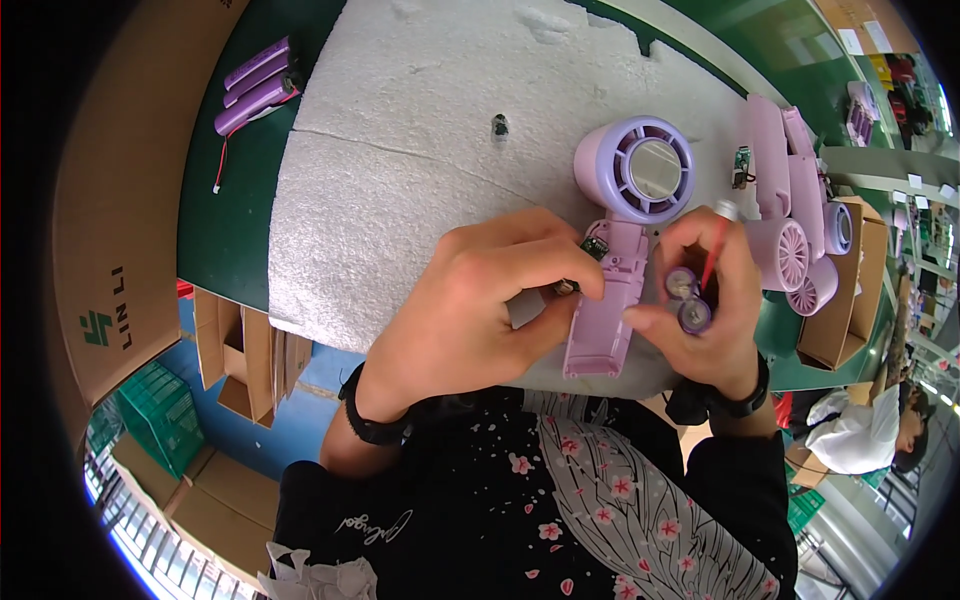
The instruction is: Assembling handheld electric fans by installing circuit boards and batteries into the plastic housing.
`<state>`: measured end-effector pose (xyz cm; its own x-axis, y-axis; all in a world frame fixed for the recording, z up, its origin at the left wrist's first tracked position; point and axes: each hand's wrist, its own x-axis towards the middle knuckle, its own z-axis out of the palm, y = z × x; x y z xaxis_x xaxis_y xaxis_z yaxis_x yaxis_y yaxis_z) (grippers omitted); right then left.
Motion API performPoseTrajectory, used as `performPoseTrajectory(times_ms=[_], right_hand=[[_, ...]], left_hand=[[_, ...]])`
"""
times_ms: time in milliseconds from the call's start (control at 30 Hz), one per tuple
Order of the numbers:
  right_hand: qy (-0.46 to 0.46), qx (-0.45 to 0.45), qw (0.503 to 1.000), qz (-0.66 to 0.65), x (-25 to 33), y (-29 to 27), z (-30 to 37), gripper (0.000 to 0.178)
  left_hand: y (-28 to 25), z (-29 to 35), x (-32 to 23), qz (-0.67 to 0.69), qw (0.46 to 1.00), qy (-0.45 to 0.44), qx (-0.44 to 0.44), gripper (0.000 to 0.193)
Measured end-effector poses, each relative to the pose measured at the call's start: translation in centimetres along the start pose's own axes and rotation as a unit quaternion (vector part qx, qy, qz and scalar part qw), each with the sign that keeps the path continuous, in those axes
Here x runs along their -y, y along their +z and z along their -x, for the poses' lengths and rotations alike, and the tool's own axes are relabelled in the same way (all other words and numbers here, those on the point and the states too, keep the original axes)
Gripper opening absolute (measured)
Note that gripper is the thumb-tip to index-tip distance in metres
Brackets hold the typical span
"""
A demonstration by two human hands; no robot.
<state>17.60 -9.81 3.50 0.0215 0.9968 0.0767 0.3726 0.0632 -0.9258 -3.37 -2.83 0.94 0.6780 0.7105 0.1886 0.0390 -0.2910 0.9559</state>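
A pink and lavender handheld fan lies on the foam sheet, its round head (634,168) on the far side and its opened handle (603,335) toward me. My left hand (480,300) is closed at the handle's left edge, thumb and forefinger pinching a small circuit board (594,247) above the handle. Part of the board is hidden by the fingers. To the right of the handle, my right hand (715,320) is wrapped round a purple battery pack (694,317), two cell ends showing. A red lead (714,262) with a white end sticks up between its fingers.
Another purple battery pack (257,85) with a wire lies on the green table at the far left. A small dark part (500,127) rests on the white foam sheet (370,210). Several pink fan pieces (768,160) and a cardboard box (855,295) stand at right.
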Motion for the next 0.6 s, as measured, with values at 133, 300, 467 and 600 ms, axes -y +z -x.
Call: performPoseTrajectory(times_ms=[133, 300, 467, 600], right_hand=[[-0.165, 0.025, 0.976, 0.138, -0.75, -0.09, -0.89, 0.050], [-0.213, 0.031, 0.947, 0.239, -0.78, -0.28, -0.81, 0.056], [-0.220, 0.042, 0.938, 0.263, -0.59, -0.18, -0.66, 0.044], [-0.220, 0.056, 0.939, 0.257, -0.81, -0.29, -0.57, 0.035]], left_hand=[[0.01, -0.05, 0.31, 0.013, 1.000, -0.013, 0.007, 0.025], [0.43, -0.07, -0.05, 0.104, 0.994, -0.036, -0.024, 0.018], [0.24, -0.09, 0.42, 0.060, 0.998, 0.007, -0.028, 0.018], [0.26, 0.03, 0.34, 0.067, 0.997, -0.012, -0.038, 0.018]])
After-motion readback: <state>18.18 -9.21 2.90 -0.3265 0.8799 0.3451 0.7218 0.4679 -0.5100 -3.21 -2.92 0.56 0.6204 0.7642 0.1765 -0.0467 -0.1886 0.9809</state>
